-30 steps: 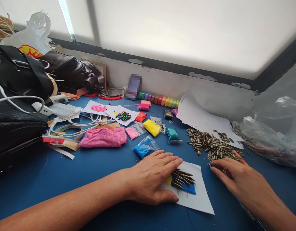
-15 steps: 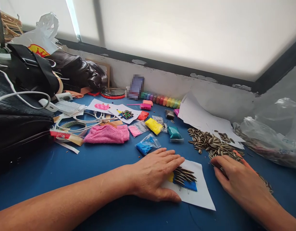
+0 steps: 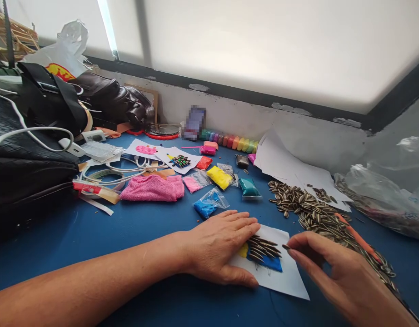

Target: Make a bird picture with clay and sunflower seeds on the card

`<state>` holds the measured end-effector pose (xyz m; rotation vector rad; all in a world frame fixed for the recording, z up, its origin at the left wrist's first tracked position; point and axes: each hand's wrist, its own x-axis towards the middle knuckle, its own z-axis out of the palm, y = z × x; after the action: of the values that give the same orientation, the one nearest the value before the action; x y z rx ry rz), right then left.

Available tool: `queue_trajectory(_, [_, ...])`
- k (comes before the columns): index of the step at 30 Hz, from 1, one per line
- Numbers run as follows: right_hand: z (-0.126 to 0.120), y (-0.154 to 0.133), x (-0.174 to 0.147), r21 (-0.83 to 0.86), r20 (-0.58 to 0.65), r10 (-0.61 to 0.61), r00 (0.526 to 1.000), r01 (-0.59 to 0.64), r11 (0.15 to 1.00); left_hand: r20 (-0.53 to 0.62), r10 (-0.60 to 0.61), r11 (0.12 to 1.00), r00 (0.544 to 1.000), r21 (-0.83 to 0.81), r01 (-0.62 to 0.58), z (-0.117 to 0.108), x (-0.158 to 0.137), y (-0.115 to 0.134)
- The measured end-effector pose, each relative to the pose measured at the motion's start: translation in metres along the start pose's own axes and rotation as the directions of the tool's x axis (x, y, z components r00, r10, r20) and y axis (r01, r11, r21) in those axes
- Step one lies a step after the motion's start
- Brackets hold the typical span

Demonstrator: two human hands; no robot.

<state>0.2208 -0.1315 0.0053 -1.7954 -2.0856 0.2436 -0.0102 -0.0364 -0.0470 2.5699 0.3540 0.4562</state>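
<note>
My left hand [image 3: 226,247] lies flat with fingers stretched, resting on the left part of a white paper sheet [image 3: 289,284]. On that sheet is a shape of blue clay [image 3: 272,262] with a yellow clay part [image 3: 243,250] at its left, partly under my fingers. Several striped sunflower seeds [image 3: 262,247] stick out of the blue clay in slanting rows. Below the clay, small legs are drawn in pencil. Just right of the sheet, my right hand [image 3: 327,268] pinches a single sunflower seed [image 3: 286,247] between thumb and forefinger. Behind that hand spreads a pile of loose seeds [image 3: 298,202].
An orange stick-like tool [image 3: 357,238] lies among the seeds. Beyond my left hand are bags of blue [image 3: 209,204], yellow [image 3: 219,177] and teal clay [image 3: 249,187]. A pink cloth [image 3: 153,187], a black bag [image 3: 28,168], stacked paper [image 3: 284,165] and a plastic bag [image 3: 383,195] surround the work area.
My right hand has moved from the seed pile left and toward the sheet, now with a seed in its fingertips. My left hand stays on the paper. The view has shifted slightly.
</note>
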Motion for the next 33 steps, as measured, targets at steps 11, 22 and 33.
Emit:
queue_trajectory(11, [0.013,-0.009,-0.016,0.0,0.047,-0.139,0.989,0.14,0.99,0.011,0.003,0.999,1.0,0.034,-0.003,-0.001,0.001,0.0])
queue_trajectory(22, [0.018,-0.007,-0.016,-0.101,-0.008,-0.217,0.976,0.215,0.971,0.014,0.011,0.999,1.0,0.044,-0.012,0.001,0.0,-0.001])
queue_trajectory(33, [0.021,-0.013,-0.013,-0.183,-0.126,-0.312,0.942,0.287,0.94,0.011,0.019,0.999,1.0,0.043,-0.019,0.0,0.0,0.0])
